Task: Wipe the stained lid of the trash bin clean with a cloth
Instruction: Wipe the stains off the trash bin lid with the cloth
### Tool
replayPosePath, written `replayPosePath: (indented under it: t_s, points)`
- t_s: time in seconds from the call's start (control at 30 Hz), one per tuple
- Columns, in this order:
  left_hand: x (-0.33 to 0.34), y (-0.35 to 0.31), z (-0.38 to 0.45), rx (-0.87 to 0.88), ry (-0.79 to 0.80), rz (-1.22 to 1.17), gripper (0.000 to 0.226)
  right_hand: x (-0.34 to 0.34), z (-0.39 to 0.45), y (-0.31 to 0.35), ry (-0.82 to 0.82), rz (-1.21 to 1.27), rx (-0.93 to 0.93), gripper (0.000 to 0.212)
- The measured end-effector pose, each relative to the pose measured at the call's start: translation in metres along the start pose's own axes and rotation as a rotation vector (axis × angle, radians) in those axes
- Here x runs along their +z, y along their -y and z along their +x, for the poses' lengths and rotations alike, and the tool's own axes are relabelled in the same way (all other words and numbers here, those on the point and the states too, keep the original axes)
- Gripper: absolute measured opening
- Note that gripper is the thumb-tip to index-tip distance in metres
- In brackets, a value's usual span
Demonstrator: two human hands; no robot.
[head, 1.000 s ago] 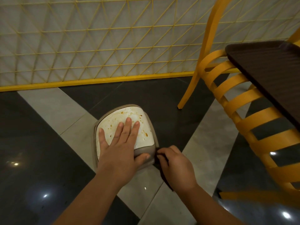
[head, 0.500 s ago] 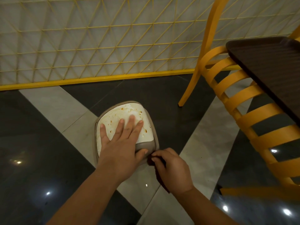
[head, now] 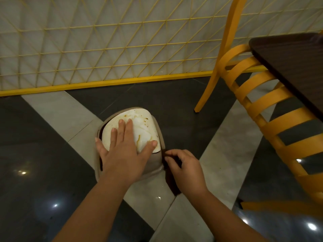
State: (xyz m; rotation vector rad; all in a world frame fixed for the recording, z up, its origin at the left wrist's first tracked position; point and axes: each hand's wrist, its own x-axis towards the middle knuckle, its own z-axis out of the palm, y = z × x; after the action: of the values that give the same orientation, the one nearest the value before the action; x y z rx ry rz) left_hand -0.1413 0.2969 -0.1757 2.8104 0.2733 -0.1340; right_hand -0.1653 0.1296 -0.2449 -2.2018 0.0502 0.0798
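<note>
Head view: my left hand (head: 122, 154) flat, steadying the stained lid (head: 145, 131); right hand (head: 185, 168) pinching the dark cloth (head: 172, 185), wiping comes next.

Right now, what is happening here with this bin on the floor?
A person is crouched over a small trash bin that stands on the tiled floor. The left hand lies flat on the white lid, which carries orange-brown stains. The right hand is beside the bin, fingers curled around something dark, probably the cloth. The cloth is not on the lid, so the stains have not been wiped yet. A yellow chair and a dark table stand to the right.
</note>
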Motion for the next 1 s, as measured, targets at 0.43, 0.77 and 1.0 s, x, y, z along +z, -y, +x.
replayPosePath:
  t_s: [0.43,0.77,1.0]
  points:
    - [0.002,0.033,-0.010,0.159,0.039,0.022,0.092,0.016,0.031,0.020,-0.017,0.150,0.170,0.010]
    - [0.000,0.036,-0.008,0.177,0.052,0.074,0.094,0.027,-0.011,0.017,0.091,0.187,0.243,0.012]
    - [0.002,0.037,-0.011,0.172,0.044,0.082,0.096,0.022,0.040,0.029,-0.039,0.154,0.282,0.006]
